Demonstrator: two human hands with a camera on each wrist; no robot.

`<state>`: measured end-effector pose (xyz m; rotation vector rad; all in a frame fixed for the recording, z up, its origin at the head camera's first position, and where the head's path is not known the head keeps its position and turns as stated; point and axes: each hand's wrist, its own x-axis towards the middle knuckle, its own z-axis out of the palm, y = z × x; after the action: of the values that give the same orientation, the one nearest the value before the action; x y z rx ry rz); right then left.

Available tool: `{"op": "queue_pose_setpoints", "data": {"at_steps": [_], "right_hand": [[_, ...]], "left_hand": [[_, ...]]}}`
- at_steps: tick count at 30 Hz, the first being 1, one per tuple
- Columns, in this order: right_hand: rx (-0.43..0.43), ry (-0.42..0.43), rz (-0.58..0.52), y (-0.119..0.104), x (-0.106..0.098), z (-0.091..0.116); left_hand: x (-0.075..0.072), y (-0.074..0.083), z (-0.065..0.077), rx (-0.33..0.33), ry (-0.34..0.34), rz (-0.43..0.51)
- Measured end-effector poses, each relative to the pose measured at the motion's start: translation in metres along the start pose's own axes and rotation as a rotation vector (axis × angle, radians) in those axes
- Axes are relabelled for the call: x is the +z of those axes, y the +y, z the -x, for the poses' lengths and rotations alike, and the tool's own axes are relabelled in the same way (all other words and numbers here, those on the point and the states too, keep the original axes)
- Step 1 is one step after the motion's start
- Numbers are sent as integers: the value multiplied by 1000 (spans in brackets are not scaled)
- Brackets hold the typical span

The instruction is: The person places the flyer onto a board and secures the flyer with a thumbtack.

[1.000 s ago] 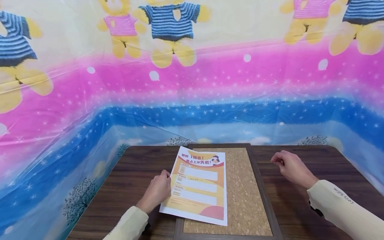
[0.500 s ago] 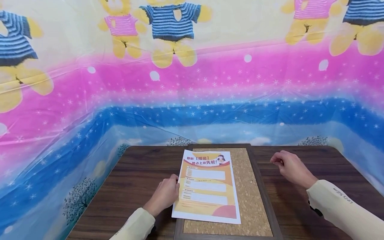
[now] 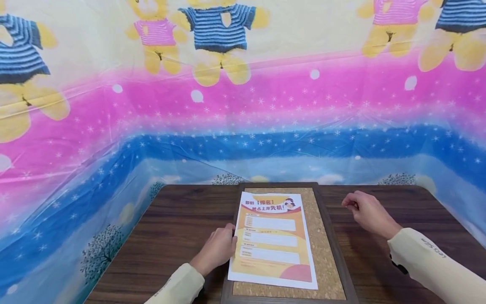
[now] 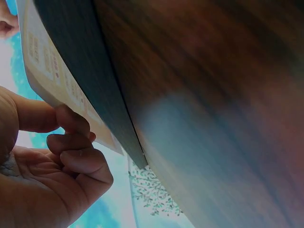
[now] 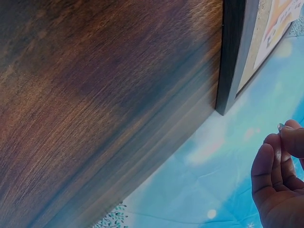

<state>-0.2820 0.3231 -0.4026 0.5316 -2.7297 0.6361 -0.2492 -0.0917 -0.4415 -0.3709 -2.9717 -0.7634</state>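
Observation:
A printed poster sheet, orange and yellow with white boxes and red lettering, lies over the framed cork board, slightly turned. My left hand pinches its left edge between thumb and curled fingers; the left wrist view shows the poster's edge running behind those fingers. To the right of the board, my right hand hovers over the table. Between its thumb and fingertips it pinches a small clear, shiny piece, like a pushpin; most of it is hidden.
The board's dark frame stands raised on a dark wood-grain table. Bare cork shows right of and below the poster. Behind the table hangs a pink and blue cloth printed with teddy bears.
My left hand has slid the poster to the right, so it now lies more within the board's frame. The right hand has stayed in place.

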Motion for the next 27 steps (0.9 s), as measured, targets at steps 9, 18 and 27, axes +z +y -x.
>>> {"op": "queue_pose_setpoints", "data": {"at_steps": [9, 18, 27], "right_hand": [[0, -1, 7, 1, 3, -1], [6, 5, 0, 1, 5, -4], [13, 8, -3, 0, 8, -7]], "left_hand": [[4, 5, -2, 48, -16, 41], [4, 7, 0, 124, -92, 29], [6, 12, 0, 135, -119, -4]]}}
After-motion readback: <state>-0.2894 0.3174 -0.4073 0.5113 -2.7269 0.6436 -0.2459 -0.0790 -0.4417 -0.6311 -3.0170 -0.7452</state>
